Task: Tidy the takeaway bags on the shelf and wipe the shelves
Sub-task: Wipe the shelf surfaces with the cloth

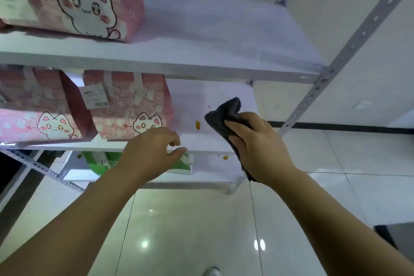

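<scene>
The cloth (224,116) was dark grey and fuzzy, bunched into a wad, with one end sticking up past the knuckles and the other hanging below the wrist. The right hand (257,148) grasped it, fingers (233,124) curled over its front, and held it at the right part of the middle shelf (201,139); whether it pressed on the board I could not tell. That shelf was white. An orange stain (197,125) lay just left of the cloth, with a small dark speck above it.

The left hand (152,152) hung at the shelf's front edge, fingers loosely curled and released, grasping nothing; contact with the edge could not be told.

On the left of the same shelf stood two pink cat-print bags, side by side: the labelled bag (125,105), with a white tag (94,96) near its top, and the left bag (33,107), cut off by the frame.

On the top shelf (201,51) a top bag (78,0), pink with a large white cat, stood at the left; the right part was bare white board.

The bottom shelf (212,170) carried a green bag (98,161), partly hidden by the left hand, and a second stain (225,157), also orange, near the right.

A grey perforated post (336,69) ran up the right side. Below lay a glossy tiled floor (190,231).
</scene>
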Action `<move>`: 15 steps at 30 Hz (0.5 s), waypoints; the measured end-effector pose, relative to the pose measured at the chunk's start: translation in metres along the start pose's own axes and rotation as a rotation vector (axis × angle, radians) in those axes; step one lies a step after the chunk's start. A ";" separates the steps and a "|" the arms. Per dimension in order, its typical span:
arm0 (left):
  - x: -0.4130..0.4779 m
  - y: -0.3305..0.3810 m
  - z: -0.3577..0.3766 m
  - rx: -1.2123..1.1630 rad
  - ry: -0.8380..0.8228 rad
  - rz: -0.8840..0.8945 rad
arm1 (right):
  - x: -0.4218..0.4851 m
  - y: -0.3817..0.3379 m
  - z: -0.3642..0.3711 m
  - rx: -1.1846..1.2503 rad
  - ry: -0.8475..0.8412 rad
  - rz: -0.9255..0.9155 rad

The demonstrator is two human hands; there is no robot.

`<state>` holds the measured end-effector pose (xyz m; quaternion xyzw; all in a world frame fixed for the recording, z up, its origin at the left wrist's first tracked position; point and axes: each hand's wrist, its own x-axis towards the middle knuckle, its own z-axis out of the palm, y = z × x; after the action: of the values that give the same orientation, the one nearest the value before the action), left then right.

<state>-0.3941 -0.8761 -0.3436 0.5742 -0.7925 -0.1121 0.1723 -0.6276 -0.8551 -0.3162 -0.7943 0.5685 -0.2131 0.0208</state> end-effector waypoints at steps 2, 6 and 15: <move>0.001 -0.014 0.024 0.006 -0.063 -0.030 | -0.004 0.008 0.030 -0.012 -0.053 0.041; 0.005 -0.038 0.076 0.024 -0.176 -0.060 | -0.011 0.029 0.090 -0.028 -0.143 0.130; 0.047 -0.075 0.186 0.091 -0.241 -0.070 | 0.014 0.085 0.206 -0.062 -0.280 0.206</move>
<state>-0.4163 -0.9483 -0.5351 0.5911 -0.7912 -0.1502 0.0456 -0.6257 -0.9412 -0.5224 -0.7539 0.6449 -0.0796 0.0970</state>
